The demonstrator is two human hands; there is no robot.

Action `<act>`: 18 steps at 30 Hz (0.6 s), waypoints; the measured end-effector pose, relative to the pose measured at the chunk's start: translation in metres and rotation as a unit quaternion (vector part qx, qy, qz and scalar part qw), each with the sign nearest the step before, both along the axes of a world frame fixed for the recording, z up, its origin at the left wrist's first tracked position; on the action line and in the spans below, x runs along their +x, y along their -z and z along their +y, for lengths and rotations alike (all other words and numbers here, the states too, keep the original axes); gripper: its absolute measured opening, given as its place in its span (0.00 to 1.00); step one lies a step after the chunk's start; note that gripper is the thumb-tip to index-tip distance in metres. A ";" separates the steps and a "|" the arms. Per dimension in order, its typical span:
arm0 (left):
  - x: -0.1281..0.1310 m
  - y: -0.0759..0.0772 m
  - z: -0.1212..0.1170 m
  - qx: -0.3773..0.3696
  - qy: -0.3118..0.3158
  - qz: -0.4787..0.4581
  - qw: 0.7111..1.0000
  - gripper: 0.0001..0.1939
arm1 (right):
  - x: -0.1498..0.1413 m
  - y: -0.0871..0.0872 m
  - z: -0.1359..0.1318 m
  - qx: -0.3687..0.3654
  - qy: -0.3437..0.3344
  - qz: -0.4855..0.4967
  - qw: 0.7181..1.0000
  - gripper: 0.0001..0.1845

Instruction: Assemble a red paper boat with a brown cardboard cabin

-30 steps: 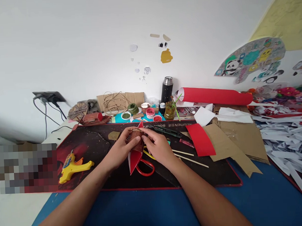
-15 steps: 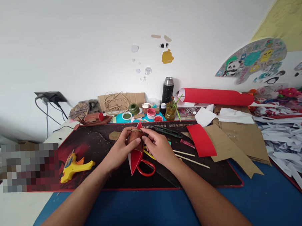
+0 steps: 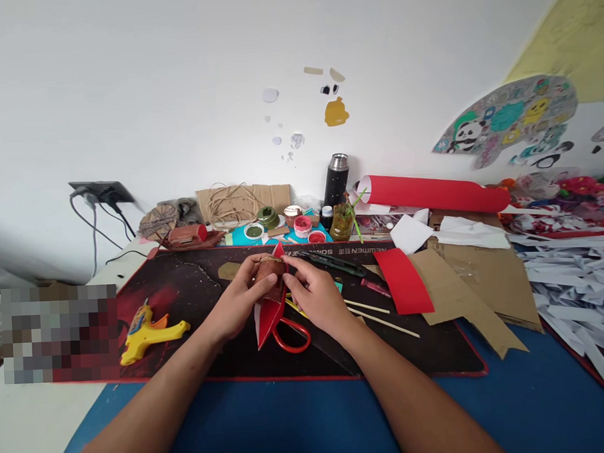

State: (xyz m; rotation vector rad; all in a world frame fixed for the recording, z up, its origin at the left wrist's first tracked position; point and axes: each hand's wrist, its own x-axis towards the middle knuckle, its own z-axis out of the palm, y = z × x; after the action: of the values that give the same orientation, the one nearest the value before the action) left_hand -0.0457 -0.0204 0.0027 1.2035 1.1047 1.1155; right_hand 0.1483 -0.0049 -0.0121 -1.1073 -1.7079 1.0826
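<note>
1. The tabletop (image 3: 225, 430), blue along its front, spread beneath both forearms.
2. The mat (image 3: 188, 362), black with a red edge, lay across it under the work.
3. The piece (image 3: 273, 293), red inside with a brown arched cover, sat between the hands over the middle of the mat. Its long axis ran away from the wearer, near tip slightly left, far tip slightly right; whether it rested on the mat could not be told.
4. The glue gun (image 3: 147, 337) lay well apart, to the left.
5. The left hand (image 3: 242, 292) curled around the cover's left side, thumb on top, in the fuller hold.
6. The right hand (image 3: 309, 286), fingers bent and nearly together, appeared to pinch the piece's right edge. Both touched it, so neither was nearer; they faced each other across its long axis.
7. The red handle (image 3: 293, 349) lay just right of the near tip.
</note>
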 end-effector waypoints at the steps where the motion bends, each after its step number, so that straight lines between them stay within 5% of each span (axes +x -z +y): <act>1: 0.000 0.000 0.000 0.000 0.003 -0.005 1.000 0.29 | 0.000 0.001 0.000 -0.001 0.002 0.003 1.000 0.26; 11: 0.001 0.001 -0.003 -0.003 0.031 -0.005 1.000 0.28 | -0.001 0.004 0.001 0.004 0.006 0.011 1.000 0.19; 18: 0.004 -0.003 -0.002 -0.028 -0.020 -0.064 0.997 0.32 | 0.000 0.007 0.002 -0.002 0.008 0.018 1.000 0.23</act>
State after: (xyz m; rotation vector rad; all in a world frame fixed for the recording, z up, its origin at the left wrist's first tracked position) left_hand -0.0418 -0.0226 0.0059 1.0554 1.0597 1.1675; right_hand 0.1485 -0.0033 -0.0189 -1.0967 -1.6672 1.0905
